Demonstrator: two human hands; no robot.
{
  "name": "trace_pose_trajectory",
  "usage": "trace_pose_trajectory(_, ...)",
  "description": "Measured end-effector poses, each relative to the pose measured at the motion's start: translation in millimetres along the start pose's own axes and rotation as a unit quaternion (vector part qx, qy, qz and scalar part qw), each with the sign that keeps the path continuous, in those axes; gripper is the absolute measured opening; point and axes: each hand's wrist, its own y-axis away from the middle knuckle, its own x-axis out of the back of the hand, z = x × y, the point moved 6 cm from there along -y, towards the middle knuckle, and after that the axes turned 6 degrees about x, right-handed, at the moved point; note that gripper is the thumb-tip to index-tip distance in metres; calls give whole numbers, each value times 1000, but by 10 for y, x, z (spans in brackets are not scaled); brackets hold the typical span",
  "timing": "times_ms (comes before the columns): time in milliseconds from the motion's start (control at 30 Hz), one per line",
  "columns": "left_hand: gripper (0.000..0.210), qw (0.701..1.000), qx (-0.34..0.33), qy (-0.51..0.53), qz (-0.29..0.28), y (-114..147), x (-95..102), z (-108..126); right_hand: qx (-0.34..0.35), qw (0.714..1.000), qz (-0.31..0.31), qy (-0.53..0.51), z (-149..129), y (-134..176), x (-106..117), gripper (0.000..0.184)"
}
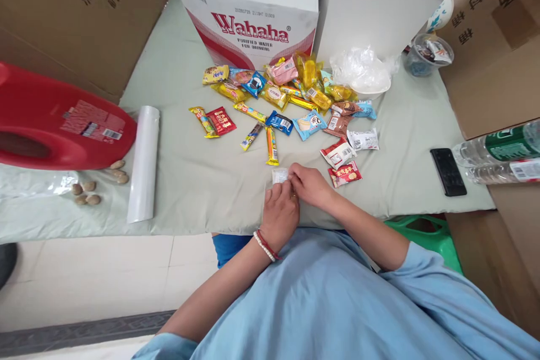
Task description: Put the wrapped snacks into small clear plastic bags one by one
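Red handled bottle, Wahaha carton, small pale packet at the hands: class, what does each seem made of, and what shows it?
Red handled bottle: probably smooth plastic, moulded-in handle.
Wahaha carton: likely printed cardboard, flat-faced with crisp edges.
Small pale packet: perhaps thin film, seemingly translucent, though left hand covers part.

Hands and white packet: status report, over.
Left hand, right hand: together at white packet. Packet partly covered. Orange-and-yellow wrapped stick just beyond; nothing visibly blocking.

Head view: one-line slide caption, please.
Two hands meet at a small whitish packet, wrapped snacks scattered beyond on a cloth-covered table.
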Motion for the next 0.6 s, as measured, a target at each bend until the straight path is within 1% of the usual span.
trace_pose_trajectory(33, 28, 999, -1, 36, 4, 22, 30, -57, 2, 1000, -1, -8, -21, -63, -83, 15)
trace_pose_trajectory(100, 28, 988, 4, 150, 26, 75, 110, -227, 17, 1000, 6, -17, -23, -137, -210, 15)
trace_pose_trajectory(133, 29, 977, 25, 206, 51, 99, 155, -347, 30, 999, 15, -19, -12, -147, -246, 15)
trace_pose_trajectory(167, 31, 964, 63, 244, 83, 119, 190, -485, 44, 998, 25, -23, 5, -144, -268, 14)
trace_pose_trajectory(200, 32, 953, 113, 256, 114, 133, 206, -620, 56, 997, 34, -31, 25, -130, -278, 15)
trace_pose_trajectory(233, 32, 947, 162, 246, 133, 134, 200, -728, 64, 996, 41, -42, 47, -112, -282, 15)
trace_pose_trajectory(267, 32, 945, 198, 221, 136, 117, 172, -792, 68, 995, 45, -56, 65, -93, -283, 16)
trace_pose_trajectory(300, 33, 949, 217, 193, 123, 79, 127, -809, 71, 994, 48, -70, 78, -75, -279, 16)
trace_pose_trajectory(367, 31, 961, 208, 160, 83, -19, 23, -732, 68, 991, 57, -97, 85, -33, -260, 16)
trace_pose_trajectory(400, 29, 965, 194, 158, 77, -57, -4, -663, 60, 990, 61, -115, 84, -5, -246, 16)
trace_pose_trajectory(433, 28, 966, 181, 164, 89, -76, 1, -589, 45, 987, 66, -142, 84, 35, -232, 16)
trace_pose_trajectory(500, 26, 961, 148, 184, 144, -60, 85, -434, -1, 971, 71, -228, 96, 154, -215, 22)
trace_pose_trajectory(533, 25, 958, 120, 191, 175, -33, 149, -350, -29, 955, 71, -286, 107, 232, -219, 28)
trace_pose_trajectory(600, 26, 958, 32, 181, 221, 31, 268, -162, -85, 907, 72, -406, 139, 403, -247, 40)
